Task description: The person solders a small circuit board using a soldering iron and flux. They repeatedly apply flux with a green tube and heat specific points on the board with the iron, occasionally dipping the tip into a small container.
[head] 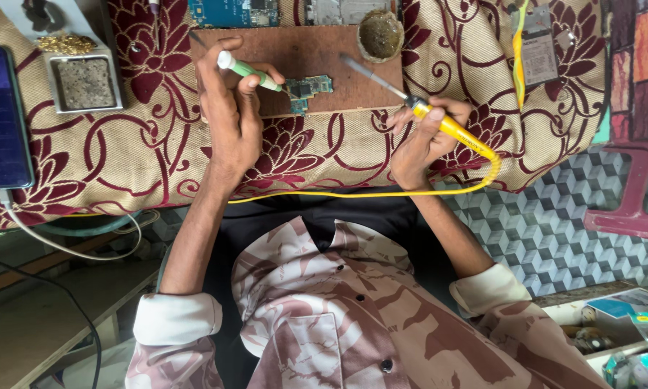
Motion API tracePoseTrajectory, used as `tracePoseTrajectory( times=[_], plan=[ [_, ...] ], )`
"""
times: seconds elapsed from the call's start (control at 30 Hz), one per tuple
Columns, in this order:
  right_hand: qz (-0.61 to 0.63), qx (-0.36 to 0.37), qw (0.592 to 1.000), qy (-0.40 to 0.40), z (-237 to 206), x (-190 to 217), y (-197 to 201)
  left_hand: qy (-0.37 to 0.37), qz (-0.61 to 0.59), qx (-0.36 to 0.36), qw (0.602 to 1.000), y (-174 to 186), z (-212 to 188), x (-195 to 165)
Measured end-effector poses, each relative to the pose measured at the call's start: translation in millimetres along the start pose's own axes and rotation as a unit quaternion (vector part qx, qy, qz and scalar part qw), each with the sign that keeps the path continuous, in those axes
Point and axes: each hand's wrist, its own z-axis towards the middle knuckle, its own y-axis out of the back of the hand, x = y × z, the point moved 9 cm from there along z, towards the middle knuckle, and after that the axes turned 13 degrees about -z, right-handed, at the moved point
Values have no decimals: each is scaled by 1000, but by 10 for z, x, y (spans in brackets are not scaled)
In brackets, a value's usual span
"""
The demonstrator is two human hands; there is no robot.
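My left hand [230,108] pinching a green-handled screwdriver [248,70] onto the small circuit board [306,90] (far, centre, on a brown wooden board [302,50]), my right hand [428,137] gripping a yellow soldering iron [439,119], tip raised just right of it.

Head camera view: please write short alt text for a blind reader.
The left hand holds a green-handled screwdriver on a small green circuit board, while the right hand holds a yellow soldering iron, both over a brown wooden board.
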Motion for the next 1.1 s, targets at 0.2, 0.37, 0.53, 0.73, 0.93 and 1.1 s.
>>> tracePoseTrajectory(
  times=[0.2,0.37,0.53,0.73,0.93,1.1],
  plan=[
    [-2,-17,1000,8,73,20,87,26,-47,-9,999,22,15,-8],
    [-43,-12,998,46,200,-1,186,20,-48,-13,999,38,33,-14],
    [-24,-25,999,23,240,-124,250,21,-45,-11,999,44,29,0],
    [-45,19,999,19,117,-106,160,27,-32,-14,999,43,39,23],
    [-79,25,996,18,136,-119,133,29,-47,-15,998,50,0,20],
    [-76,23,997,-5,112,-135,143,28,-34,-15,999,52,2,30]
  ],
)
